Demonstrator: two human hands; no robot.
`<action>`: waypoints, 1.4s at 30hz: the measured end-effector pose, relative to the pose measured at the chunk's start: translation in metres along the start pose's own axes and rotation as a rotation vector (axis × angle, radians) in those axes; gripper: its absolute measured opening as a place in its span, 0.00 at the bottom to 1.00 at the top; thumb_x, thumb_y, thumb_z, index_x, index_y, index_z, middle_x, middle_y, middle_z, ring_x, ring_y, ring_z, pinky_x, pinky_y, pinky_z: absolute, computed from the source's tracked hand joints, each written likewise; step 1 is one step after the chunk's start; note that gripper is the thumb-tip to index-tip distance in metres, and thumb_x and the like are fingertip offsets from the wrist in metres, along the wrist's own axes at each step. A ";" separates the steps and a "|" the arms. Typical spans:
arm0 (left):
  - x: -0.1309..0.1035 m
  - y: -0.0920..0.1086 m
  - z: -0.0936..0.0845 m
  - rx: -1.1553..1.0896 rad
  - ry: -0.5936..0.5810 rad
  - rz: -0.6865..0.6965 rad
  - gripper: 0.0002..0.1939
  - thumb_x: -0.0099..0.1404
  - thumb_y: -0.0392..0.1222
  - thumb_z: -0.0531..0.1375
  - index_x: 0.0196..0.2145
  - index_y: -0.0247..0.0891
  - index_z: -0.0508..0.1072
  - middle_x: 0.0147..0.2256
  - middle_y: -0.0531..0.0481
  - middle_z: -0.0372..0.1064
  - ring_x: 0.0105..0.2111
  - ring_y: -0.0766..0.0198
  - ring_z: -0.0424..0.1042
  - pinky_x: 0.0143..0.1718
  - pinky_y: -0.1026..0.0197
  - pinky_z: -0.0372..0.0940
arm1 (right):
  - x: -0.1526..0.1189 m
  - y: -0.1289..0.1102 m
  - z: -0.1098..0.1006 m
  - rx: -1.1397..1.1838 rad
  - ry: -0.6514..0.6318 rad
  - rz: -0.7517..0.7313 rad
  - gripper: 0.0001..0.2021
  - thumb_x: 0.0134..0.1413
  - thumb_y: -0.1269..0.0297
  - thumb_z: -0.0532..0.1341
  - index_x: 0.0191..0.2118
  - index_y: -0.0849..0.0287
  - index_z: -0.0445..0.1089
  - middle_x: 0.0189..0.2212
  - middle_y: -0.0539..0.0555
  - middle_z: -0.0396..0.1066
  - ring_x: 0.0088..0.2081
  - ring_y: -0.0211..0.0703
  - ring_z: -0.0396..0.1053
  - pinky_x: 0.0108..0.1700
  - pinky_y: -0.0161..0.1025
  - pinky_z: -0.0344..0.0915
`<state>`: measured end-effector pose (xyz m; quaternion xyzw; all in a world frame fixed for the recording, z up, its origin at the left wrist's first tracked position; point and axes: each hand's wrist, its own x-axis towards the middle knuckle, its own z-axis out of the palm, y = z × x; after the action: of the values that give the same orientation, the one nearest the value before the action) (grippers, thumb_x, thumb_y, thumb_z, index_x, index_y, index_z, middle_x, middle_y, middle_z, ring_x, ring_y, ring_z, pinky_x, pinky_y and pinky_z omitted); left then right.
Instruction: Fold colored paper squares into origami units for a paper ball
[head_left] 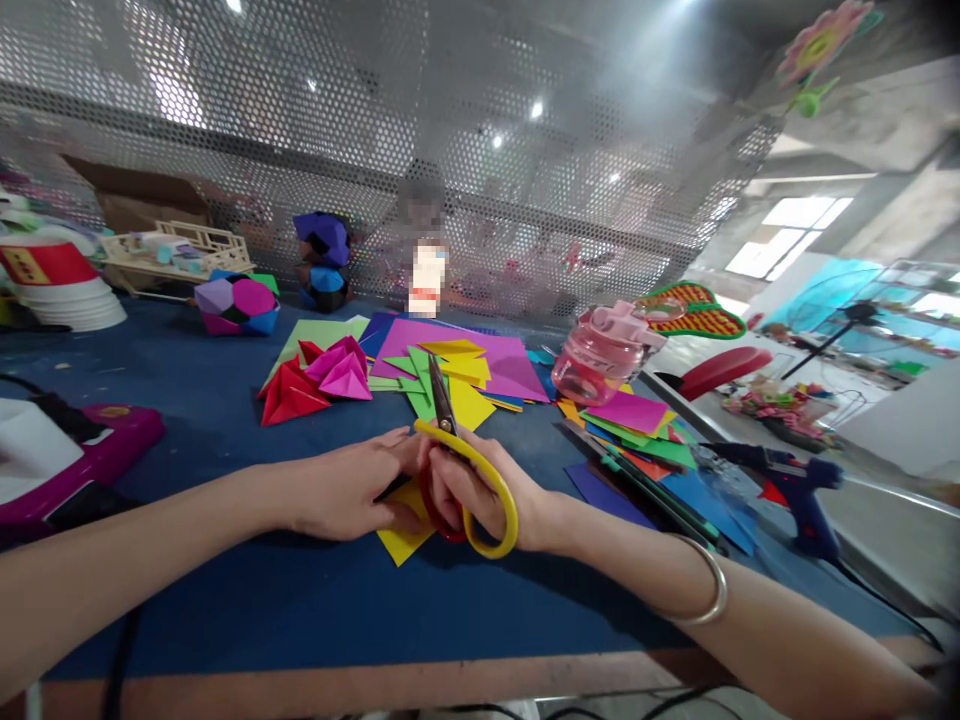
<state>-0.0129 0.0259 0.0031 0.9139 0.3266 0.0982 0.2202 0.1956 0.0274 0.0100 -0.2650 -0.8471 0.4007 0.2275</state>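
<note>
In the middle of the blue table, my right hand (pixel 517 485) is closed around the yellow and red handles of a pair of scissors (pixel 491 490). Their dark blades point away from me, over the loose paper. Close beside it, my left hand (pixel 349 485) grips a piece of yellow paper (pixel 401 540), fingers bent and partly hidden behind the scissors. Just beyond the blades lie cut green pieces (pixel 420 385) and yellow paper pieces (pixel 469 400). Folded red paper (pixel 292 392) and folded magenta paper (pixel 341 368) sit to their left, on light green sheets.
Right of my hands are a stack of coloured paper (pixel 630 412), a pink bottle (pixel 600 355), a green-edged cutter (pixel 652 485) and a glue gun (pixel 806 490). At left stand a purple tape dispenser (pixel 124 440), paper balls (pixel 236 302) and white cups (pixel 71 300). Perforated metal rises behind.
</note>
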 end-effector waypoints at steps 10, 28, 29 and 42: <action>-0.002 -0.012 0.008 -0.021 -0.024 -0.061 0.30 0.66 0.49 0.60 0.63 0.39 0.59 0.63 0.40 0.59 0.66 0.45 0.52 0.63 0.46 0.54 | 0.002 0.003 -0.015 -0.089 -0.020 0.015 0.22 0.70 0.55 0.44 0.24 0.54 0.60 0.18 0.51 0.69 0.24 0.40 0.68 0.36 0.39 0.69; -0.006 -0.016 0.013 0.045 -0.002 -0.075 0.48 0.68 0.54 0.57 0.70 0.44 0.26 0.65 0.43 0.56 0.68 0.46 0.44 0.62 0.45 0.55 | -0.006 0.012 -0.038 -0.187 -0.006 0.033 0.13 0.70 0.61 0.47 0.33 0.54 0.60 0.19 0.47 0.69 0.20 0.37 0.68 0.27 0.34 0.66; -0.006 -0.016 0.012 0.037 -0.006 -0.072 0.49 0.68 0.53 0.57 0.69 0.45 0.23 0.65 0.44 0.57 0.68 0.47 0.43 0.63 0.45 0.54 | -0.006 0.013 -0.039 -0.190 -0.003 0.038 0.12 0.70 0.60 0.47 0.33 0.54 0.60 0.19 0.47 0.69 0.20 0.37 0.68 0.26 0.34 0.66; -0.005 -0.008 0.007 -0.091 -0.110 -0.139 0.47 0.71 0.50 0.55 0.67 0.53 0.18 0.68 0.54 0.48 0.70 0.49 0.32 0.67 0.36 0.37 | -0.004 0.015 -0.047 -0.303 0.023 0.008 0.12 0.70 0.66 0.49 0.32 0.57 0.61 0.20 0.48 0.69 0.21 0.36 0.66 0.27 0.34 0.65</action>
<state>-0.0188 0.0258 -0.0070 0.8821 0.3718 0.0469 0.2853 0.2307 0.0598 0.0244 -0.3041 -0.8941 0.2662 0.1929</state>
